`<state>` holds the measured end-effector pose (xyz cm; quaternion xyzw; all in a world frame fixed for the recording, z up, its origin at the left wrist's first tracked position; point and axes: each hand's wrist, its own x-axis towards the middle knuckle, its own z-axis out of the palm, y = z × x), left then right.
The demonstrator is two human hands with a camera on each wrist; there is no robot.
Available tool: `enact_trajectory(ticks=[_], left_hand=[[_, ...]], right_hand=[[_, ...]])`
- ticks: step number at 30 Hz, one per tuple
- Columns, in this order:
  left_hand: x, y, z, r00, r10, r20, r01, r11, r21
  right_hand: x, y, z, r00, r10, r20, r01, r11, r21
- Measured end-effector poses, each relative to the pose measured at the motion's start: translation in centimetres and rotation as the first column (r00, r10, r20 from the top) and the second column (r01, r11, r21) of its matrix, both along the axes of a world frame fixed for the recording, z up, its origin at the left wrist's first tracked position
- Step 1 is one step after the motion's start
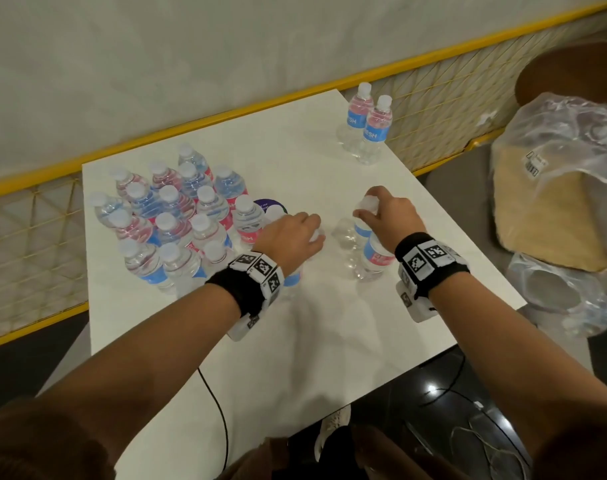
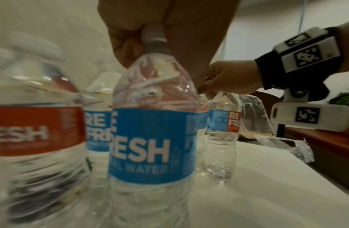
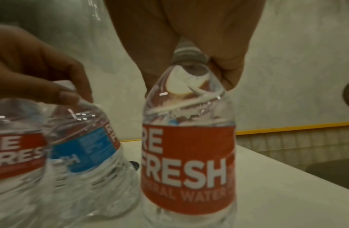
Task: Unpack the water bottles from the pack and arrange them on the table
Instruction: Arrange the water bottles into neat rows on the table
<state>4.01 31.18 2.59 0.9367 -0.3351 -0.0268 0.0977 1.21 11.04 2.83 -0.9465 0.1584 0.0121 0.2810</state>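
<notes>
Left hand (image 1: 297,233) has its fingers (image 2: 122,46) curled round the cap of a blue-label bottle (image 2: 150,138), just right of the bottle cluster (image 1: 177,216) on the white desk (image 1: 295,341). Right hand (image 1: 392,216) pinches the cap of a red-label bottle (image 3: 189,162) standing mid-desk, another bottle (image 1: 347,233) just beside it. Two bottles (image 1: 366,124) stand at the far corner. Crumpled plastic wrap (image 1: 565,133) lies off the desk, right.

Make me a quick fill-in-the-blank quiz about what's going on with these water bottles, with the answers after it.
1. Each hand grips a bottle by its ____.
2. At the table's far right corner stand ____ bottles apart from the rest.
3. In the left wrist view, the label of the bottle in the left hand faces the camera in ____.
4. The right hand holds its bottle ____ on the table.

Answers: cap; two; blue; upright
</notes>
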Motion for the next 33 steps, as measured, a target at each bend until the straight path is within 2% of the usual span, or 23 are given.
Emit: enact_trajectory(ticks=[6, 10, 13, 15, 17, 22, 25, 28, 29, 31, 33], left_hand=[[-0.1, 3.9, 0.6, 0.997, 0.064, 0.047, -0.066, 0.996, 0.063], [-0.9, 4.9, -0.3, 0.993, 0.09, 0.07, -0.089, 0.996, -0.022], [-1.4, 5.2, -1.2, 0.986, 0.096, 0.136, -0.074, 0.984, -0.159], [-1.6, 5.3, -2.0, 0.973, 0.097, 0.207, -0.041, 0.965, -0.259], [-1.7, 5.3, -2.7, 0.95, 0.126, 0.284, -0.039, 0.956, -0.291], [-1.8, 5.4, -3.3, 0.926, 0.187, 0.328, -0.056, 0.928, -0.369], [-1.8, 5.3, -3.4, 0.906, 0.202, 0.371, -0.032, 0.909, -0.416], [-2.5, 5.6, -3.8, 0.898, 0.273, 0.346, -0.057, 0.851, -0.523], [-2.8, 5.7, -4.0, 0.899, 0.311, 0.307, -0.095, 0.824, -0.558], [-3.4, 6.1, -4.3, 0.896, 0.382, 0.224, -0.175, 0.77, -0.613], [-3.8, 6.4, -4.5, 0.893, 0.411, 0.186, -0.207, 0.739, -0.641]], right_hand=[[-0.4, 5.4, -0.1, 0.996, 0.093, 0.009, -0.094, 0.994, 0.055], [-0.8, 7.7, -0.4, 0.99, 0.13, 0.052, -0.134, 0.989, 0.069], [-1.0, 8.4, -0.9, 0.98, 0.13, 0.151, -0.138, 0.99, 0.042], [-1.2, 8.4, -1.6, 0.972, 0.1, 0.213, -0.122, 0.988, 0.096], [-1.5, 8.2, -1.9, 0.97, 0.064, 0.235, -0.114, 0.972, 0.206], [-1.4, 6.6, -1.4, 0.997, -0.006, 0.083, -0.036, 0.866, 0.499], [-1.1, 5.7, -1.6, 0.999, -0.002, -0.049, 0.029, 0.831, 0.555], [-1.8, 5.1, -2.5, 0.989, 0.008, -0.148, 0.09, 0.761, 0.642], [-2.2, 4.8, -3.3, 0.988, 0.009, -0.152, 0.09, 0.77, 0.632], [-3.3, 4.4, -4.7, 0.989, 0.033, -0.144, 0.051, 0.839, 0.542], [-4.5, 4.4, -5.4, 0.983, 0.122, -0.14, -0.039, 0.872, 0.487]])
